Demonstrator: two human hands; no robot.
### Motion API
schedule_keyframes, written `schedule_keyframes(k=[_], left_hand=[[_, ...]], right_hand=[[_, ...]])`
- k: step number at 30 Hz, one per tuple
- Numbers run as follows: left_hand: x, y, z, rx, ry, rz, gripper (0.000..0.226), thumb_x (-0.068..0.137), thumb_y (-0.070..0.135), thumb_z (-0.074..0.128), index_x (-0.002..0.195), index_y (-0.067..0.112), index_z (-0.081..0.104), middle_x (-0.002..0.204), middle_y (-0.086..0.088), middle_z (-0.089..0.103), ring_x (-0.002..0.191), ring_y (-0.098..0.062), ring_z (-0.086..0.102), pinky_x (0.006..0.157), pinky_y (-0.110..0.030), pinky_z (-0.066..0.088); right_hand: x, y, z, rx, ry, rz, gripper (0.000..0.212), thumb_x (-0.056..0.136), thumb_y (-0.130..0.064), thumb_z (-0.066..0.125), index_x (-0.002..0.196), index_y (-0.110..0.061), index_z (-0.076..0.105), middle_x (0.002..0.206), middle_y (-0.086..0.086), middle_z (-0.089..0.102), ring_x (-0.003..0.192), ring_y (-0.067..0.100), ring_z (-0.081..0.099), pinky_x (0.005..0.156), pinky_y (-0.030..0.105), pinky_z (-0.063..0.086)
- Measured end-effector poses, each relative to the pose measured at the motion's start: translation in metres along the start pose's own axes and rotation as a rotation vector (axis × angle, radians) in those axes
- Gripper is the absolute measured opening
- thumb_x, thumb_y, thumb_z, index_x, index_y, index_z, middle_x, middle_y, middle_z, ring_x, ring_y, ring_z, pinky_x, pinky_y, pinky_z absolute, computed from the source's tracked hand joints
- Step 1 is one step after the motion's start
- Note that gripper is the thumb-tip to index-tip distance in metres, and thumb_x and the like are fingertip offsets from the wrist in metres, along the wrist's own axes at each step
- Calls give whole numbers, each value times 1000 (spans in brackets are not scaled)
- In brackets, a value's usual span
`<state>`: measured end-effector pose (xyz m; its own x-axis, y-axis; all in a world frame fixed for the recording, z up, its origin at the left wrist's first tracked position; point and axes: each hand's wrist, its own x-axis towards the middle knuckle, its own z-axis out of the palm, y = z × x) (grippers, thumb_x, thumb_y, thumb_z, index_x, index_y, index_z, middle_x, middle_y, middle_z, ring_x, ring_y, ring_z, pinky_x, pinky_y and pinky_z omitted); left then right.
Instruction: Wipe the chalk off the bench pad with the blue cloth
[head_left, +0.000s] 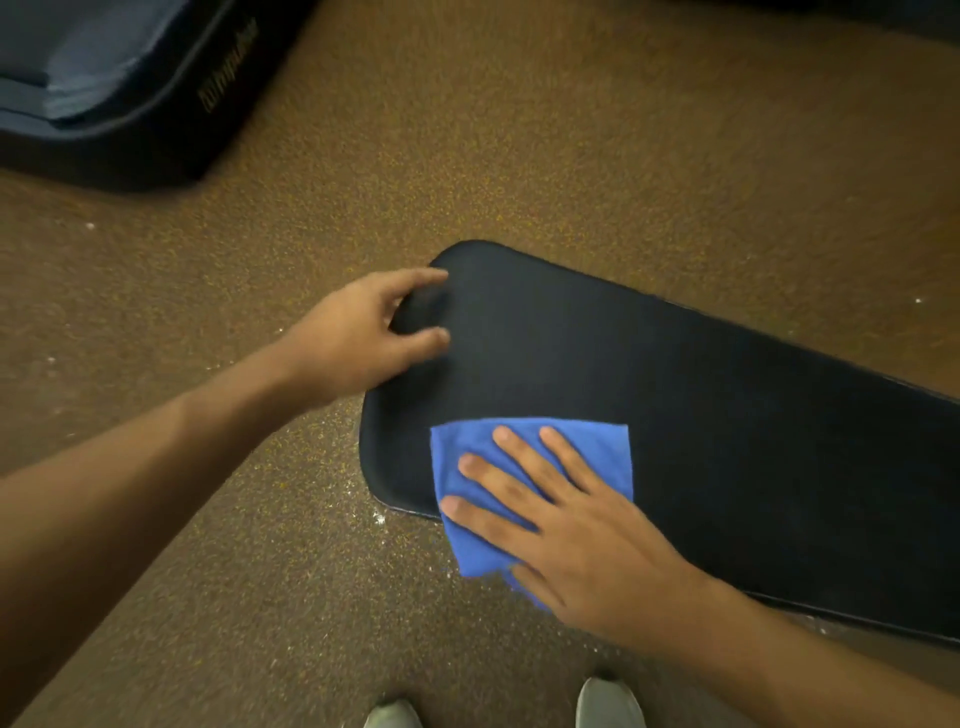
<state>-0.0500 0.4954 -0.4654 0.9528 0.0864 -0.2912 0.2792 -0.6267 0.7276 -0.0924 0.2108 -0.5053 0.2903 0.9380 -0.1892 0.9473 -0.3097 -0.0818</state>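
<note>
Pressing the blue cloth (524, 467) flat-fingered onto the bench pad's (727, 415) near corner, the right hand (582, 535) should sweep firmly, overlapping strokes, while the left hand (363, 338), fingers curled on the rounded end, steadies it.

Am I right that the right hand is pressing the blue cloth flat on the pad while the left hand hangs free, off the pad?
Not quite. The right hand does press the blue cloth flat on the pad, but the left hand is not hanging free: the head view shows its fingers curled over the pad's far rounded end, holding it.
</note>
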Motion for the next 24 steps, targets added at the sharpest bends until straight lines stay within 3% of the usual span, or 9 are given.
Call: schedule_keyframes(k=[2, 5, 10, 13, 15, 21, 24], left_hand=[[-4, -9, -3, 258, -50, 110, 66, 82, 42, 75, 143, 31, 53, 150, -4, 47, 128, -16, 53, 102, -17, 37], [-1, -11, -7, 360, -96, 124, 66, 82, 36, 79, 143, 31, 53, 156, -9, 36, 129, -22, 49, 100, -17, 31], [2, -8, -10, 476, -120, 187, 72, 77, 52, 73, 141, 28, 55, 157, -11, 34, 130, -21, 48, 108, -20, 29], [3, -4, -8, 555, -152, 230, 76, 71, 62, 55, 139, 29, 58, 156, -12, 38, 137, -29, 46, 116, -37, 34], [4, -1, -8, 554, -158, 225, 77, 69, 65, 50, 137, 30, 60, 154, -12, 41, 136, -31, 48, 115, -42, 37], [3, 2, -11, 565, -188, 187, 72, 72, 61, 57, 139, 34, 57, 157, -9, 38, 131, -33, 51, 113, -45, 39], [7, -2, -10, 560, -176, 207, 73, 71, 60, 58, 138, 32, 58, 156, -10, 40, 133, -33, 50, 114, -43, 38]], right_hand=[[-9, 12, 0, -28, -18, -21, 70, 101, -48, 47, 163, -32, 20, 171, 1, 20, 158, 34, 10, 121, 59, 26], [2, 12, 0, -11, 10, 1, 67, 101, -49, 47, 162, -34, 24, 170, 1, 24, 157, 36, 15, 121, 61, 23], [34, -14, 2, 34, 97, 93, 64, 103, -48, 40, 162, -30, 24, 170, 6, 22, 156, 41, 15, 120, 66, 16], [43, -18, -1, 2, 69, 82, 67, 102, -46, 39, 163, -29, 19, 171, 6, 19, 156, 41, 12, 121, 65, 13], [26, -16, 2, -14, 43, 79, 71, 100, -43, 44, 164, -28, 15, 171, 6, 16, 157, 40, 8, 123, 63, 12], [-31, 12, 6, -54, -43, 69, 75, 97, -48, 50, 163, -32, 18, 170, 4, 21, 157, 37, 13, 121, 62, 23], [-10, 3, 2, -35, -14, 93, 68, 100, -49, 41, 162, -31, 20, 170, 5, 22, 156, 41, 16, 120, 66, 21]])
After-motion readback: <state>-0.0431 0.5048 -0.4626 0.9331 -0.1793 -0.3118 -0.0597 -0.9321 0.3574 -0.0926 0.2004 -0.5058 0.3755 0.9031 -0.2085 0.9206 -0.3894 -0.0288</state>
